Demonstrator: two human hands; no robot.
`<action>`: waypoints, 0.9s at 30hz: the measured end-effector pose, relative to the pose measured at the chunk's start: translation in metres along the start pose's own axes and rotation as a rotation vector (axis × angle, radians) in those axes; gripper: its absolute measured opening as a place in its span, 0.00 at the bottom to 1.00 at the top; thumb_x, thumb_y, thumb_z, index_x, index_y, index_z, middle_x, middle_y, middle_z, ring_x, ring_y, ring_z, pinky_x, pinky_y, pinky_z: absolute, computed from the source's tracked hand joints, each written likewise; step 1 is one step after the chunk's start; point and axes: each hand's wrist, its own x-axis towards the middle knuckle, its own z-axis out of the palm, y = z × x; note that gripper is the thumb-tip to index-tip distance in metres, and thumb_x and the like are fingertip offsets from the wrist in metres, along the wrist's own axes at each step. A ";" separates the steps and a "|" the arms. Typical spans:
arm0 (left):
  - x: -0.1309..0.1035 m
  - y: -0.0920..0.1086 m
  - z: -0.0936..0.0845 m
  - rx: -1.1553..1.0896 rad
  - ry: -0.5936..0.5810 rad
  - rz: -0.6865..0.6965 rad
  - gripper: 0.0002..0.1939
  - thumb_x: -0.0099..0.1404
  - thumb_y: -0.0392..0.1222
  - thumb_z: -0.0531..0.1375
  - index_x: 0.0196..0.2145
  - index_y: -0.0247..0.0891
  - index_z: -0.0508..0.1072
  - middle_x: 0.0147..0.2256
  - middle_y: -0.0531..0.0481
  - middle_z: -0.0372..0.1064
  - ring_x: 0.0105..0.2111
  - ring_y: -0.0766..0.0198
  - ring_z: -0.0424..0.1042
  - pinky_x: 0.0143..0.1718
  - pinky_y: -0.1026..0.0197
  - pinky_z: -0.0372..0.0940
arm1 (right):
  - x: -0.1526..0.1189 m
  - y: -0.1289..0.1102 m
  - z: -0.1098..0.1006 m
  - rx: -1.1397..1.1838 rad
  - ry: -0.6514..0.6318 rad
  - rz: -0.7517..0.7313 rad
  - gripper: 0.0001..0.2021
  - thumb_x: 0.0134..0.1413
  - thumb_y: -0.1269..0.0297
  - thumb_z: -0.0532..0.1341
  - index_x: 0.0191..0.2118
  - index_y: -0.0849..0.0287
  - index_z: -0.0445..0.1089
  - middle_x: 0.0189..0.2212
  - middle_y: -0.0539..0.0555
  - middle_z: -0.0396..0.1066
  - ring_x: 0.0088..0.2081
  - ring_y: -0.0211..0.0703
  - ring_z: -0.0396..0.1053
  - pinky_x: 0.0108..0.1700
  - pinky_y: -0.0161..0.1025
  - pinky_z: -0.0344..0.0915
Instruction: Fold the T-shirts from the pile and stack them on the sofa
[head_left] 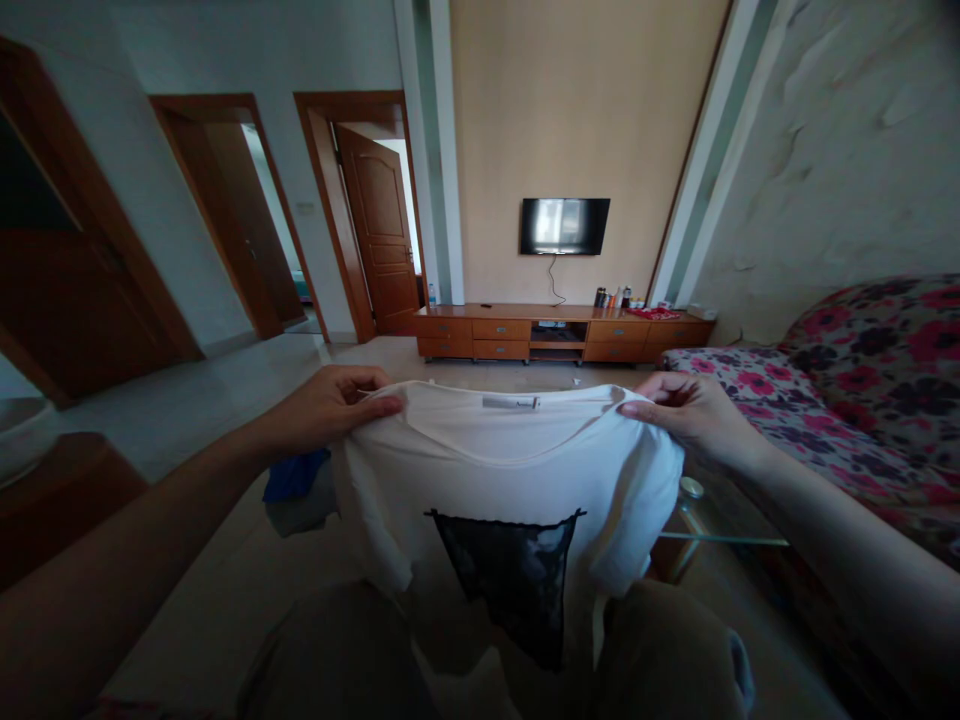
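Observation:
A white T-shirt [382,480] hangs stretched between my two hands, its neckline upward and its front toward me. A black lace patch [517,575] covers the middle of the front, and a small label [511,403] shows inside the collar. My left hand [341,405] pinches the shoulder at the left of the neckline, thumb on the near side. At the other shoulder my right hand [675,405] grips the fabric the same way. The lower part of the shirt drops between my knees, where its hem is partly hidden in shadow.
Beyond the shirt stands a low wooden TV cabinet [501,328] under a wall-mounted television [564,226]. To the right are a flowered sofa [862,400] and a glass table [727,525]. Blue and grey cloth [296,475] lies behind my left wrist.

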 end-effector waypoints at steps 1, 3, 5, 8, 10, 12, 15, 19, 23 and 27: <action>0.001 -0.001 0.002 0.015 0.035 0.016 0.16 0.56 0.55 0.71 0.30 0.38 0.78 0.29 0.49 0.72 0.29 0.62 0.70 0.28 0.66 0.61 | 0.001 0.000 -0.002 -0.007 0.013 -0.017 0.18 0.43 0.50 0.76 0.31 0.59 0.77 0.26 0.52 0.75 0.25 0.35 0.67 0.23 0.30 0.61; 0.003 -0.002 0.005 0.030 0.094 0.028 0.18 0.60 0.58 0.68 0.30 0.38 0.78 0.28 0.50 0.71 0.27 0.64 0.68 0.26 0.67 0.59 | 0.002 -0.001 -0.006 -0.032 0.050 -0.064 0.18 0.44 0.49 0.76 0.32 0.58 0.79 0.27 0.53 0.76 0.25 0.37 0.69 0.24 0.32 0.63; 0.004 -0.002 0.009 0.015 0.132 0.023 0.20 0.60 0.59 0.67 0.29 0.38 0.77 0.27 0.51 0.70 0.27 0.64 0.67 0.26 0.67 0.59 | 0.003 0.000 -0.009 -0.043 0.094 -0.109 0.17 0.45 0.49 0.75 0.34 0.58 0.81 0.30 0.55 0.78 0.29 0.39 0.71 0.29 0.34 0.67; 0.005 0.000 0.014 -0.043 0.169 0.033 0.20 0.58 0.60 0.68 0.29 0.38 0.77 0.28 0.50 0.71 0.29 0.62 0.67 0.28 0.66 0.60 | 0.003 0.000 -0.009 0.021 0.135 -0.121 0.15 0.48 0.52 0.75 0.37 0.58 0.83 0.36 0.57 0.80 0.36 0.42 0.74 0.40 0.38 0.71; 0.005 0.001 0.016 -0.048 0.194 0.056 0.20 0.58 0.60 0.68 0.29 0.39 0.78 0.29 0.50 0.72 0.30 0.61 0.68 0.29 0.66 0.61 | 0.003 -0.002 -0.008 0.121 0.156 -0.092 0.14 0.48 0.55 0.75 0.38 0.57 0.83 0.39 0.56 0.80 0.39 0.44 0.74 0.45 0.40 0.71; 0.004 0.003 0.017 0.014 0.214 0.090 0.20 0.60 0.60 0.67 0.29 0.39 0.78 0.29 0.50 0.72 0.30 0.60 0.68 0.30 0.66 0.61 | 0.002 -0.003 -0.007 0.229 0.181 -0.044 0.13 0.49 0.56 0.75 0.39 0.57 0.82 0.39 0.55 0.79 0.40 0.43 0.73 0.45 0.40 0.70; 0.003 0.004 0.016 0.150 0.188 0.136 0.19 0.63 0.59 0.64 0.27 0.39 0.77 0.27 0.51 0.70 0.29 0.61 0.66 0.29 0.66 0.60 | 0.003 -0.006 -0.009 0.221 0.165 -0.035 0.12 0.54 0.54 0.71 0.38 0.57 0.79 0.35 0.53 0.76 0.36 0.39 0.70 0.39 0.36 0.67; 0.000 0.006 0.010 0.092 0.024 0.081 0.14 0.57 0.53 0.69 0.25 0.40 0.76 0.23 0.52 0.69 0.26 0.61 0.67 0.28 0.65 0.60 | 0.003 -0.015 -0.012 -0.200 0.111 -0.164 0.16 0.63 0.47 0.63 0.38 0.57 0.71 0.29 0.49 0.67 0.29 0.36 0.62 0.30 0.32 0.60; -0.001 0.003 0.001 0.008 0.000 0.002 0.10 0.49 0.47 0.72 0.28 0.43 0.78 0.26 0.51 0.73 0.30 0.54 0.75 0.32 0.61 0.65 | -0.003 -0.030 -0.012 -0.312 -0.001 -0.125 0.18 0.63 0.43 0.60 0.36 0.55 0.67 0.25 0.47 0.62 0.25 0.36 0.58 0.24 0.32 0.56; 0.004 -0.012 -0.008 0.290 -0.133 0.024 0.06 0.52 0.46 0.68 0.29 0.43 0.79 0.29 0.50 0.76 0.32 0.55 0.75 0.35 0.62 0.64 | -0.007 -0.027 -0.024 -0.359 -0.439 -0.011 0.18 0.50 0.49 0.72 0.39 0.57 0.75 0.34 0.54 0.74 0.32 0.41 0.70 0.31 0.33 0.64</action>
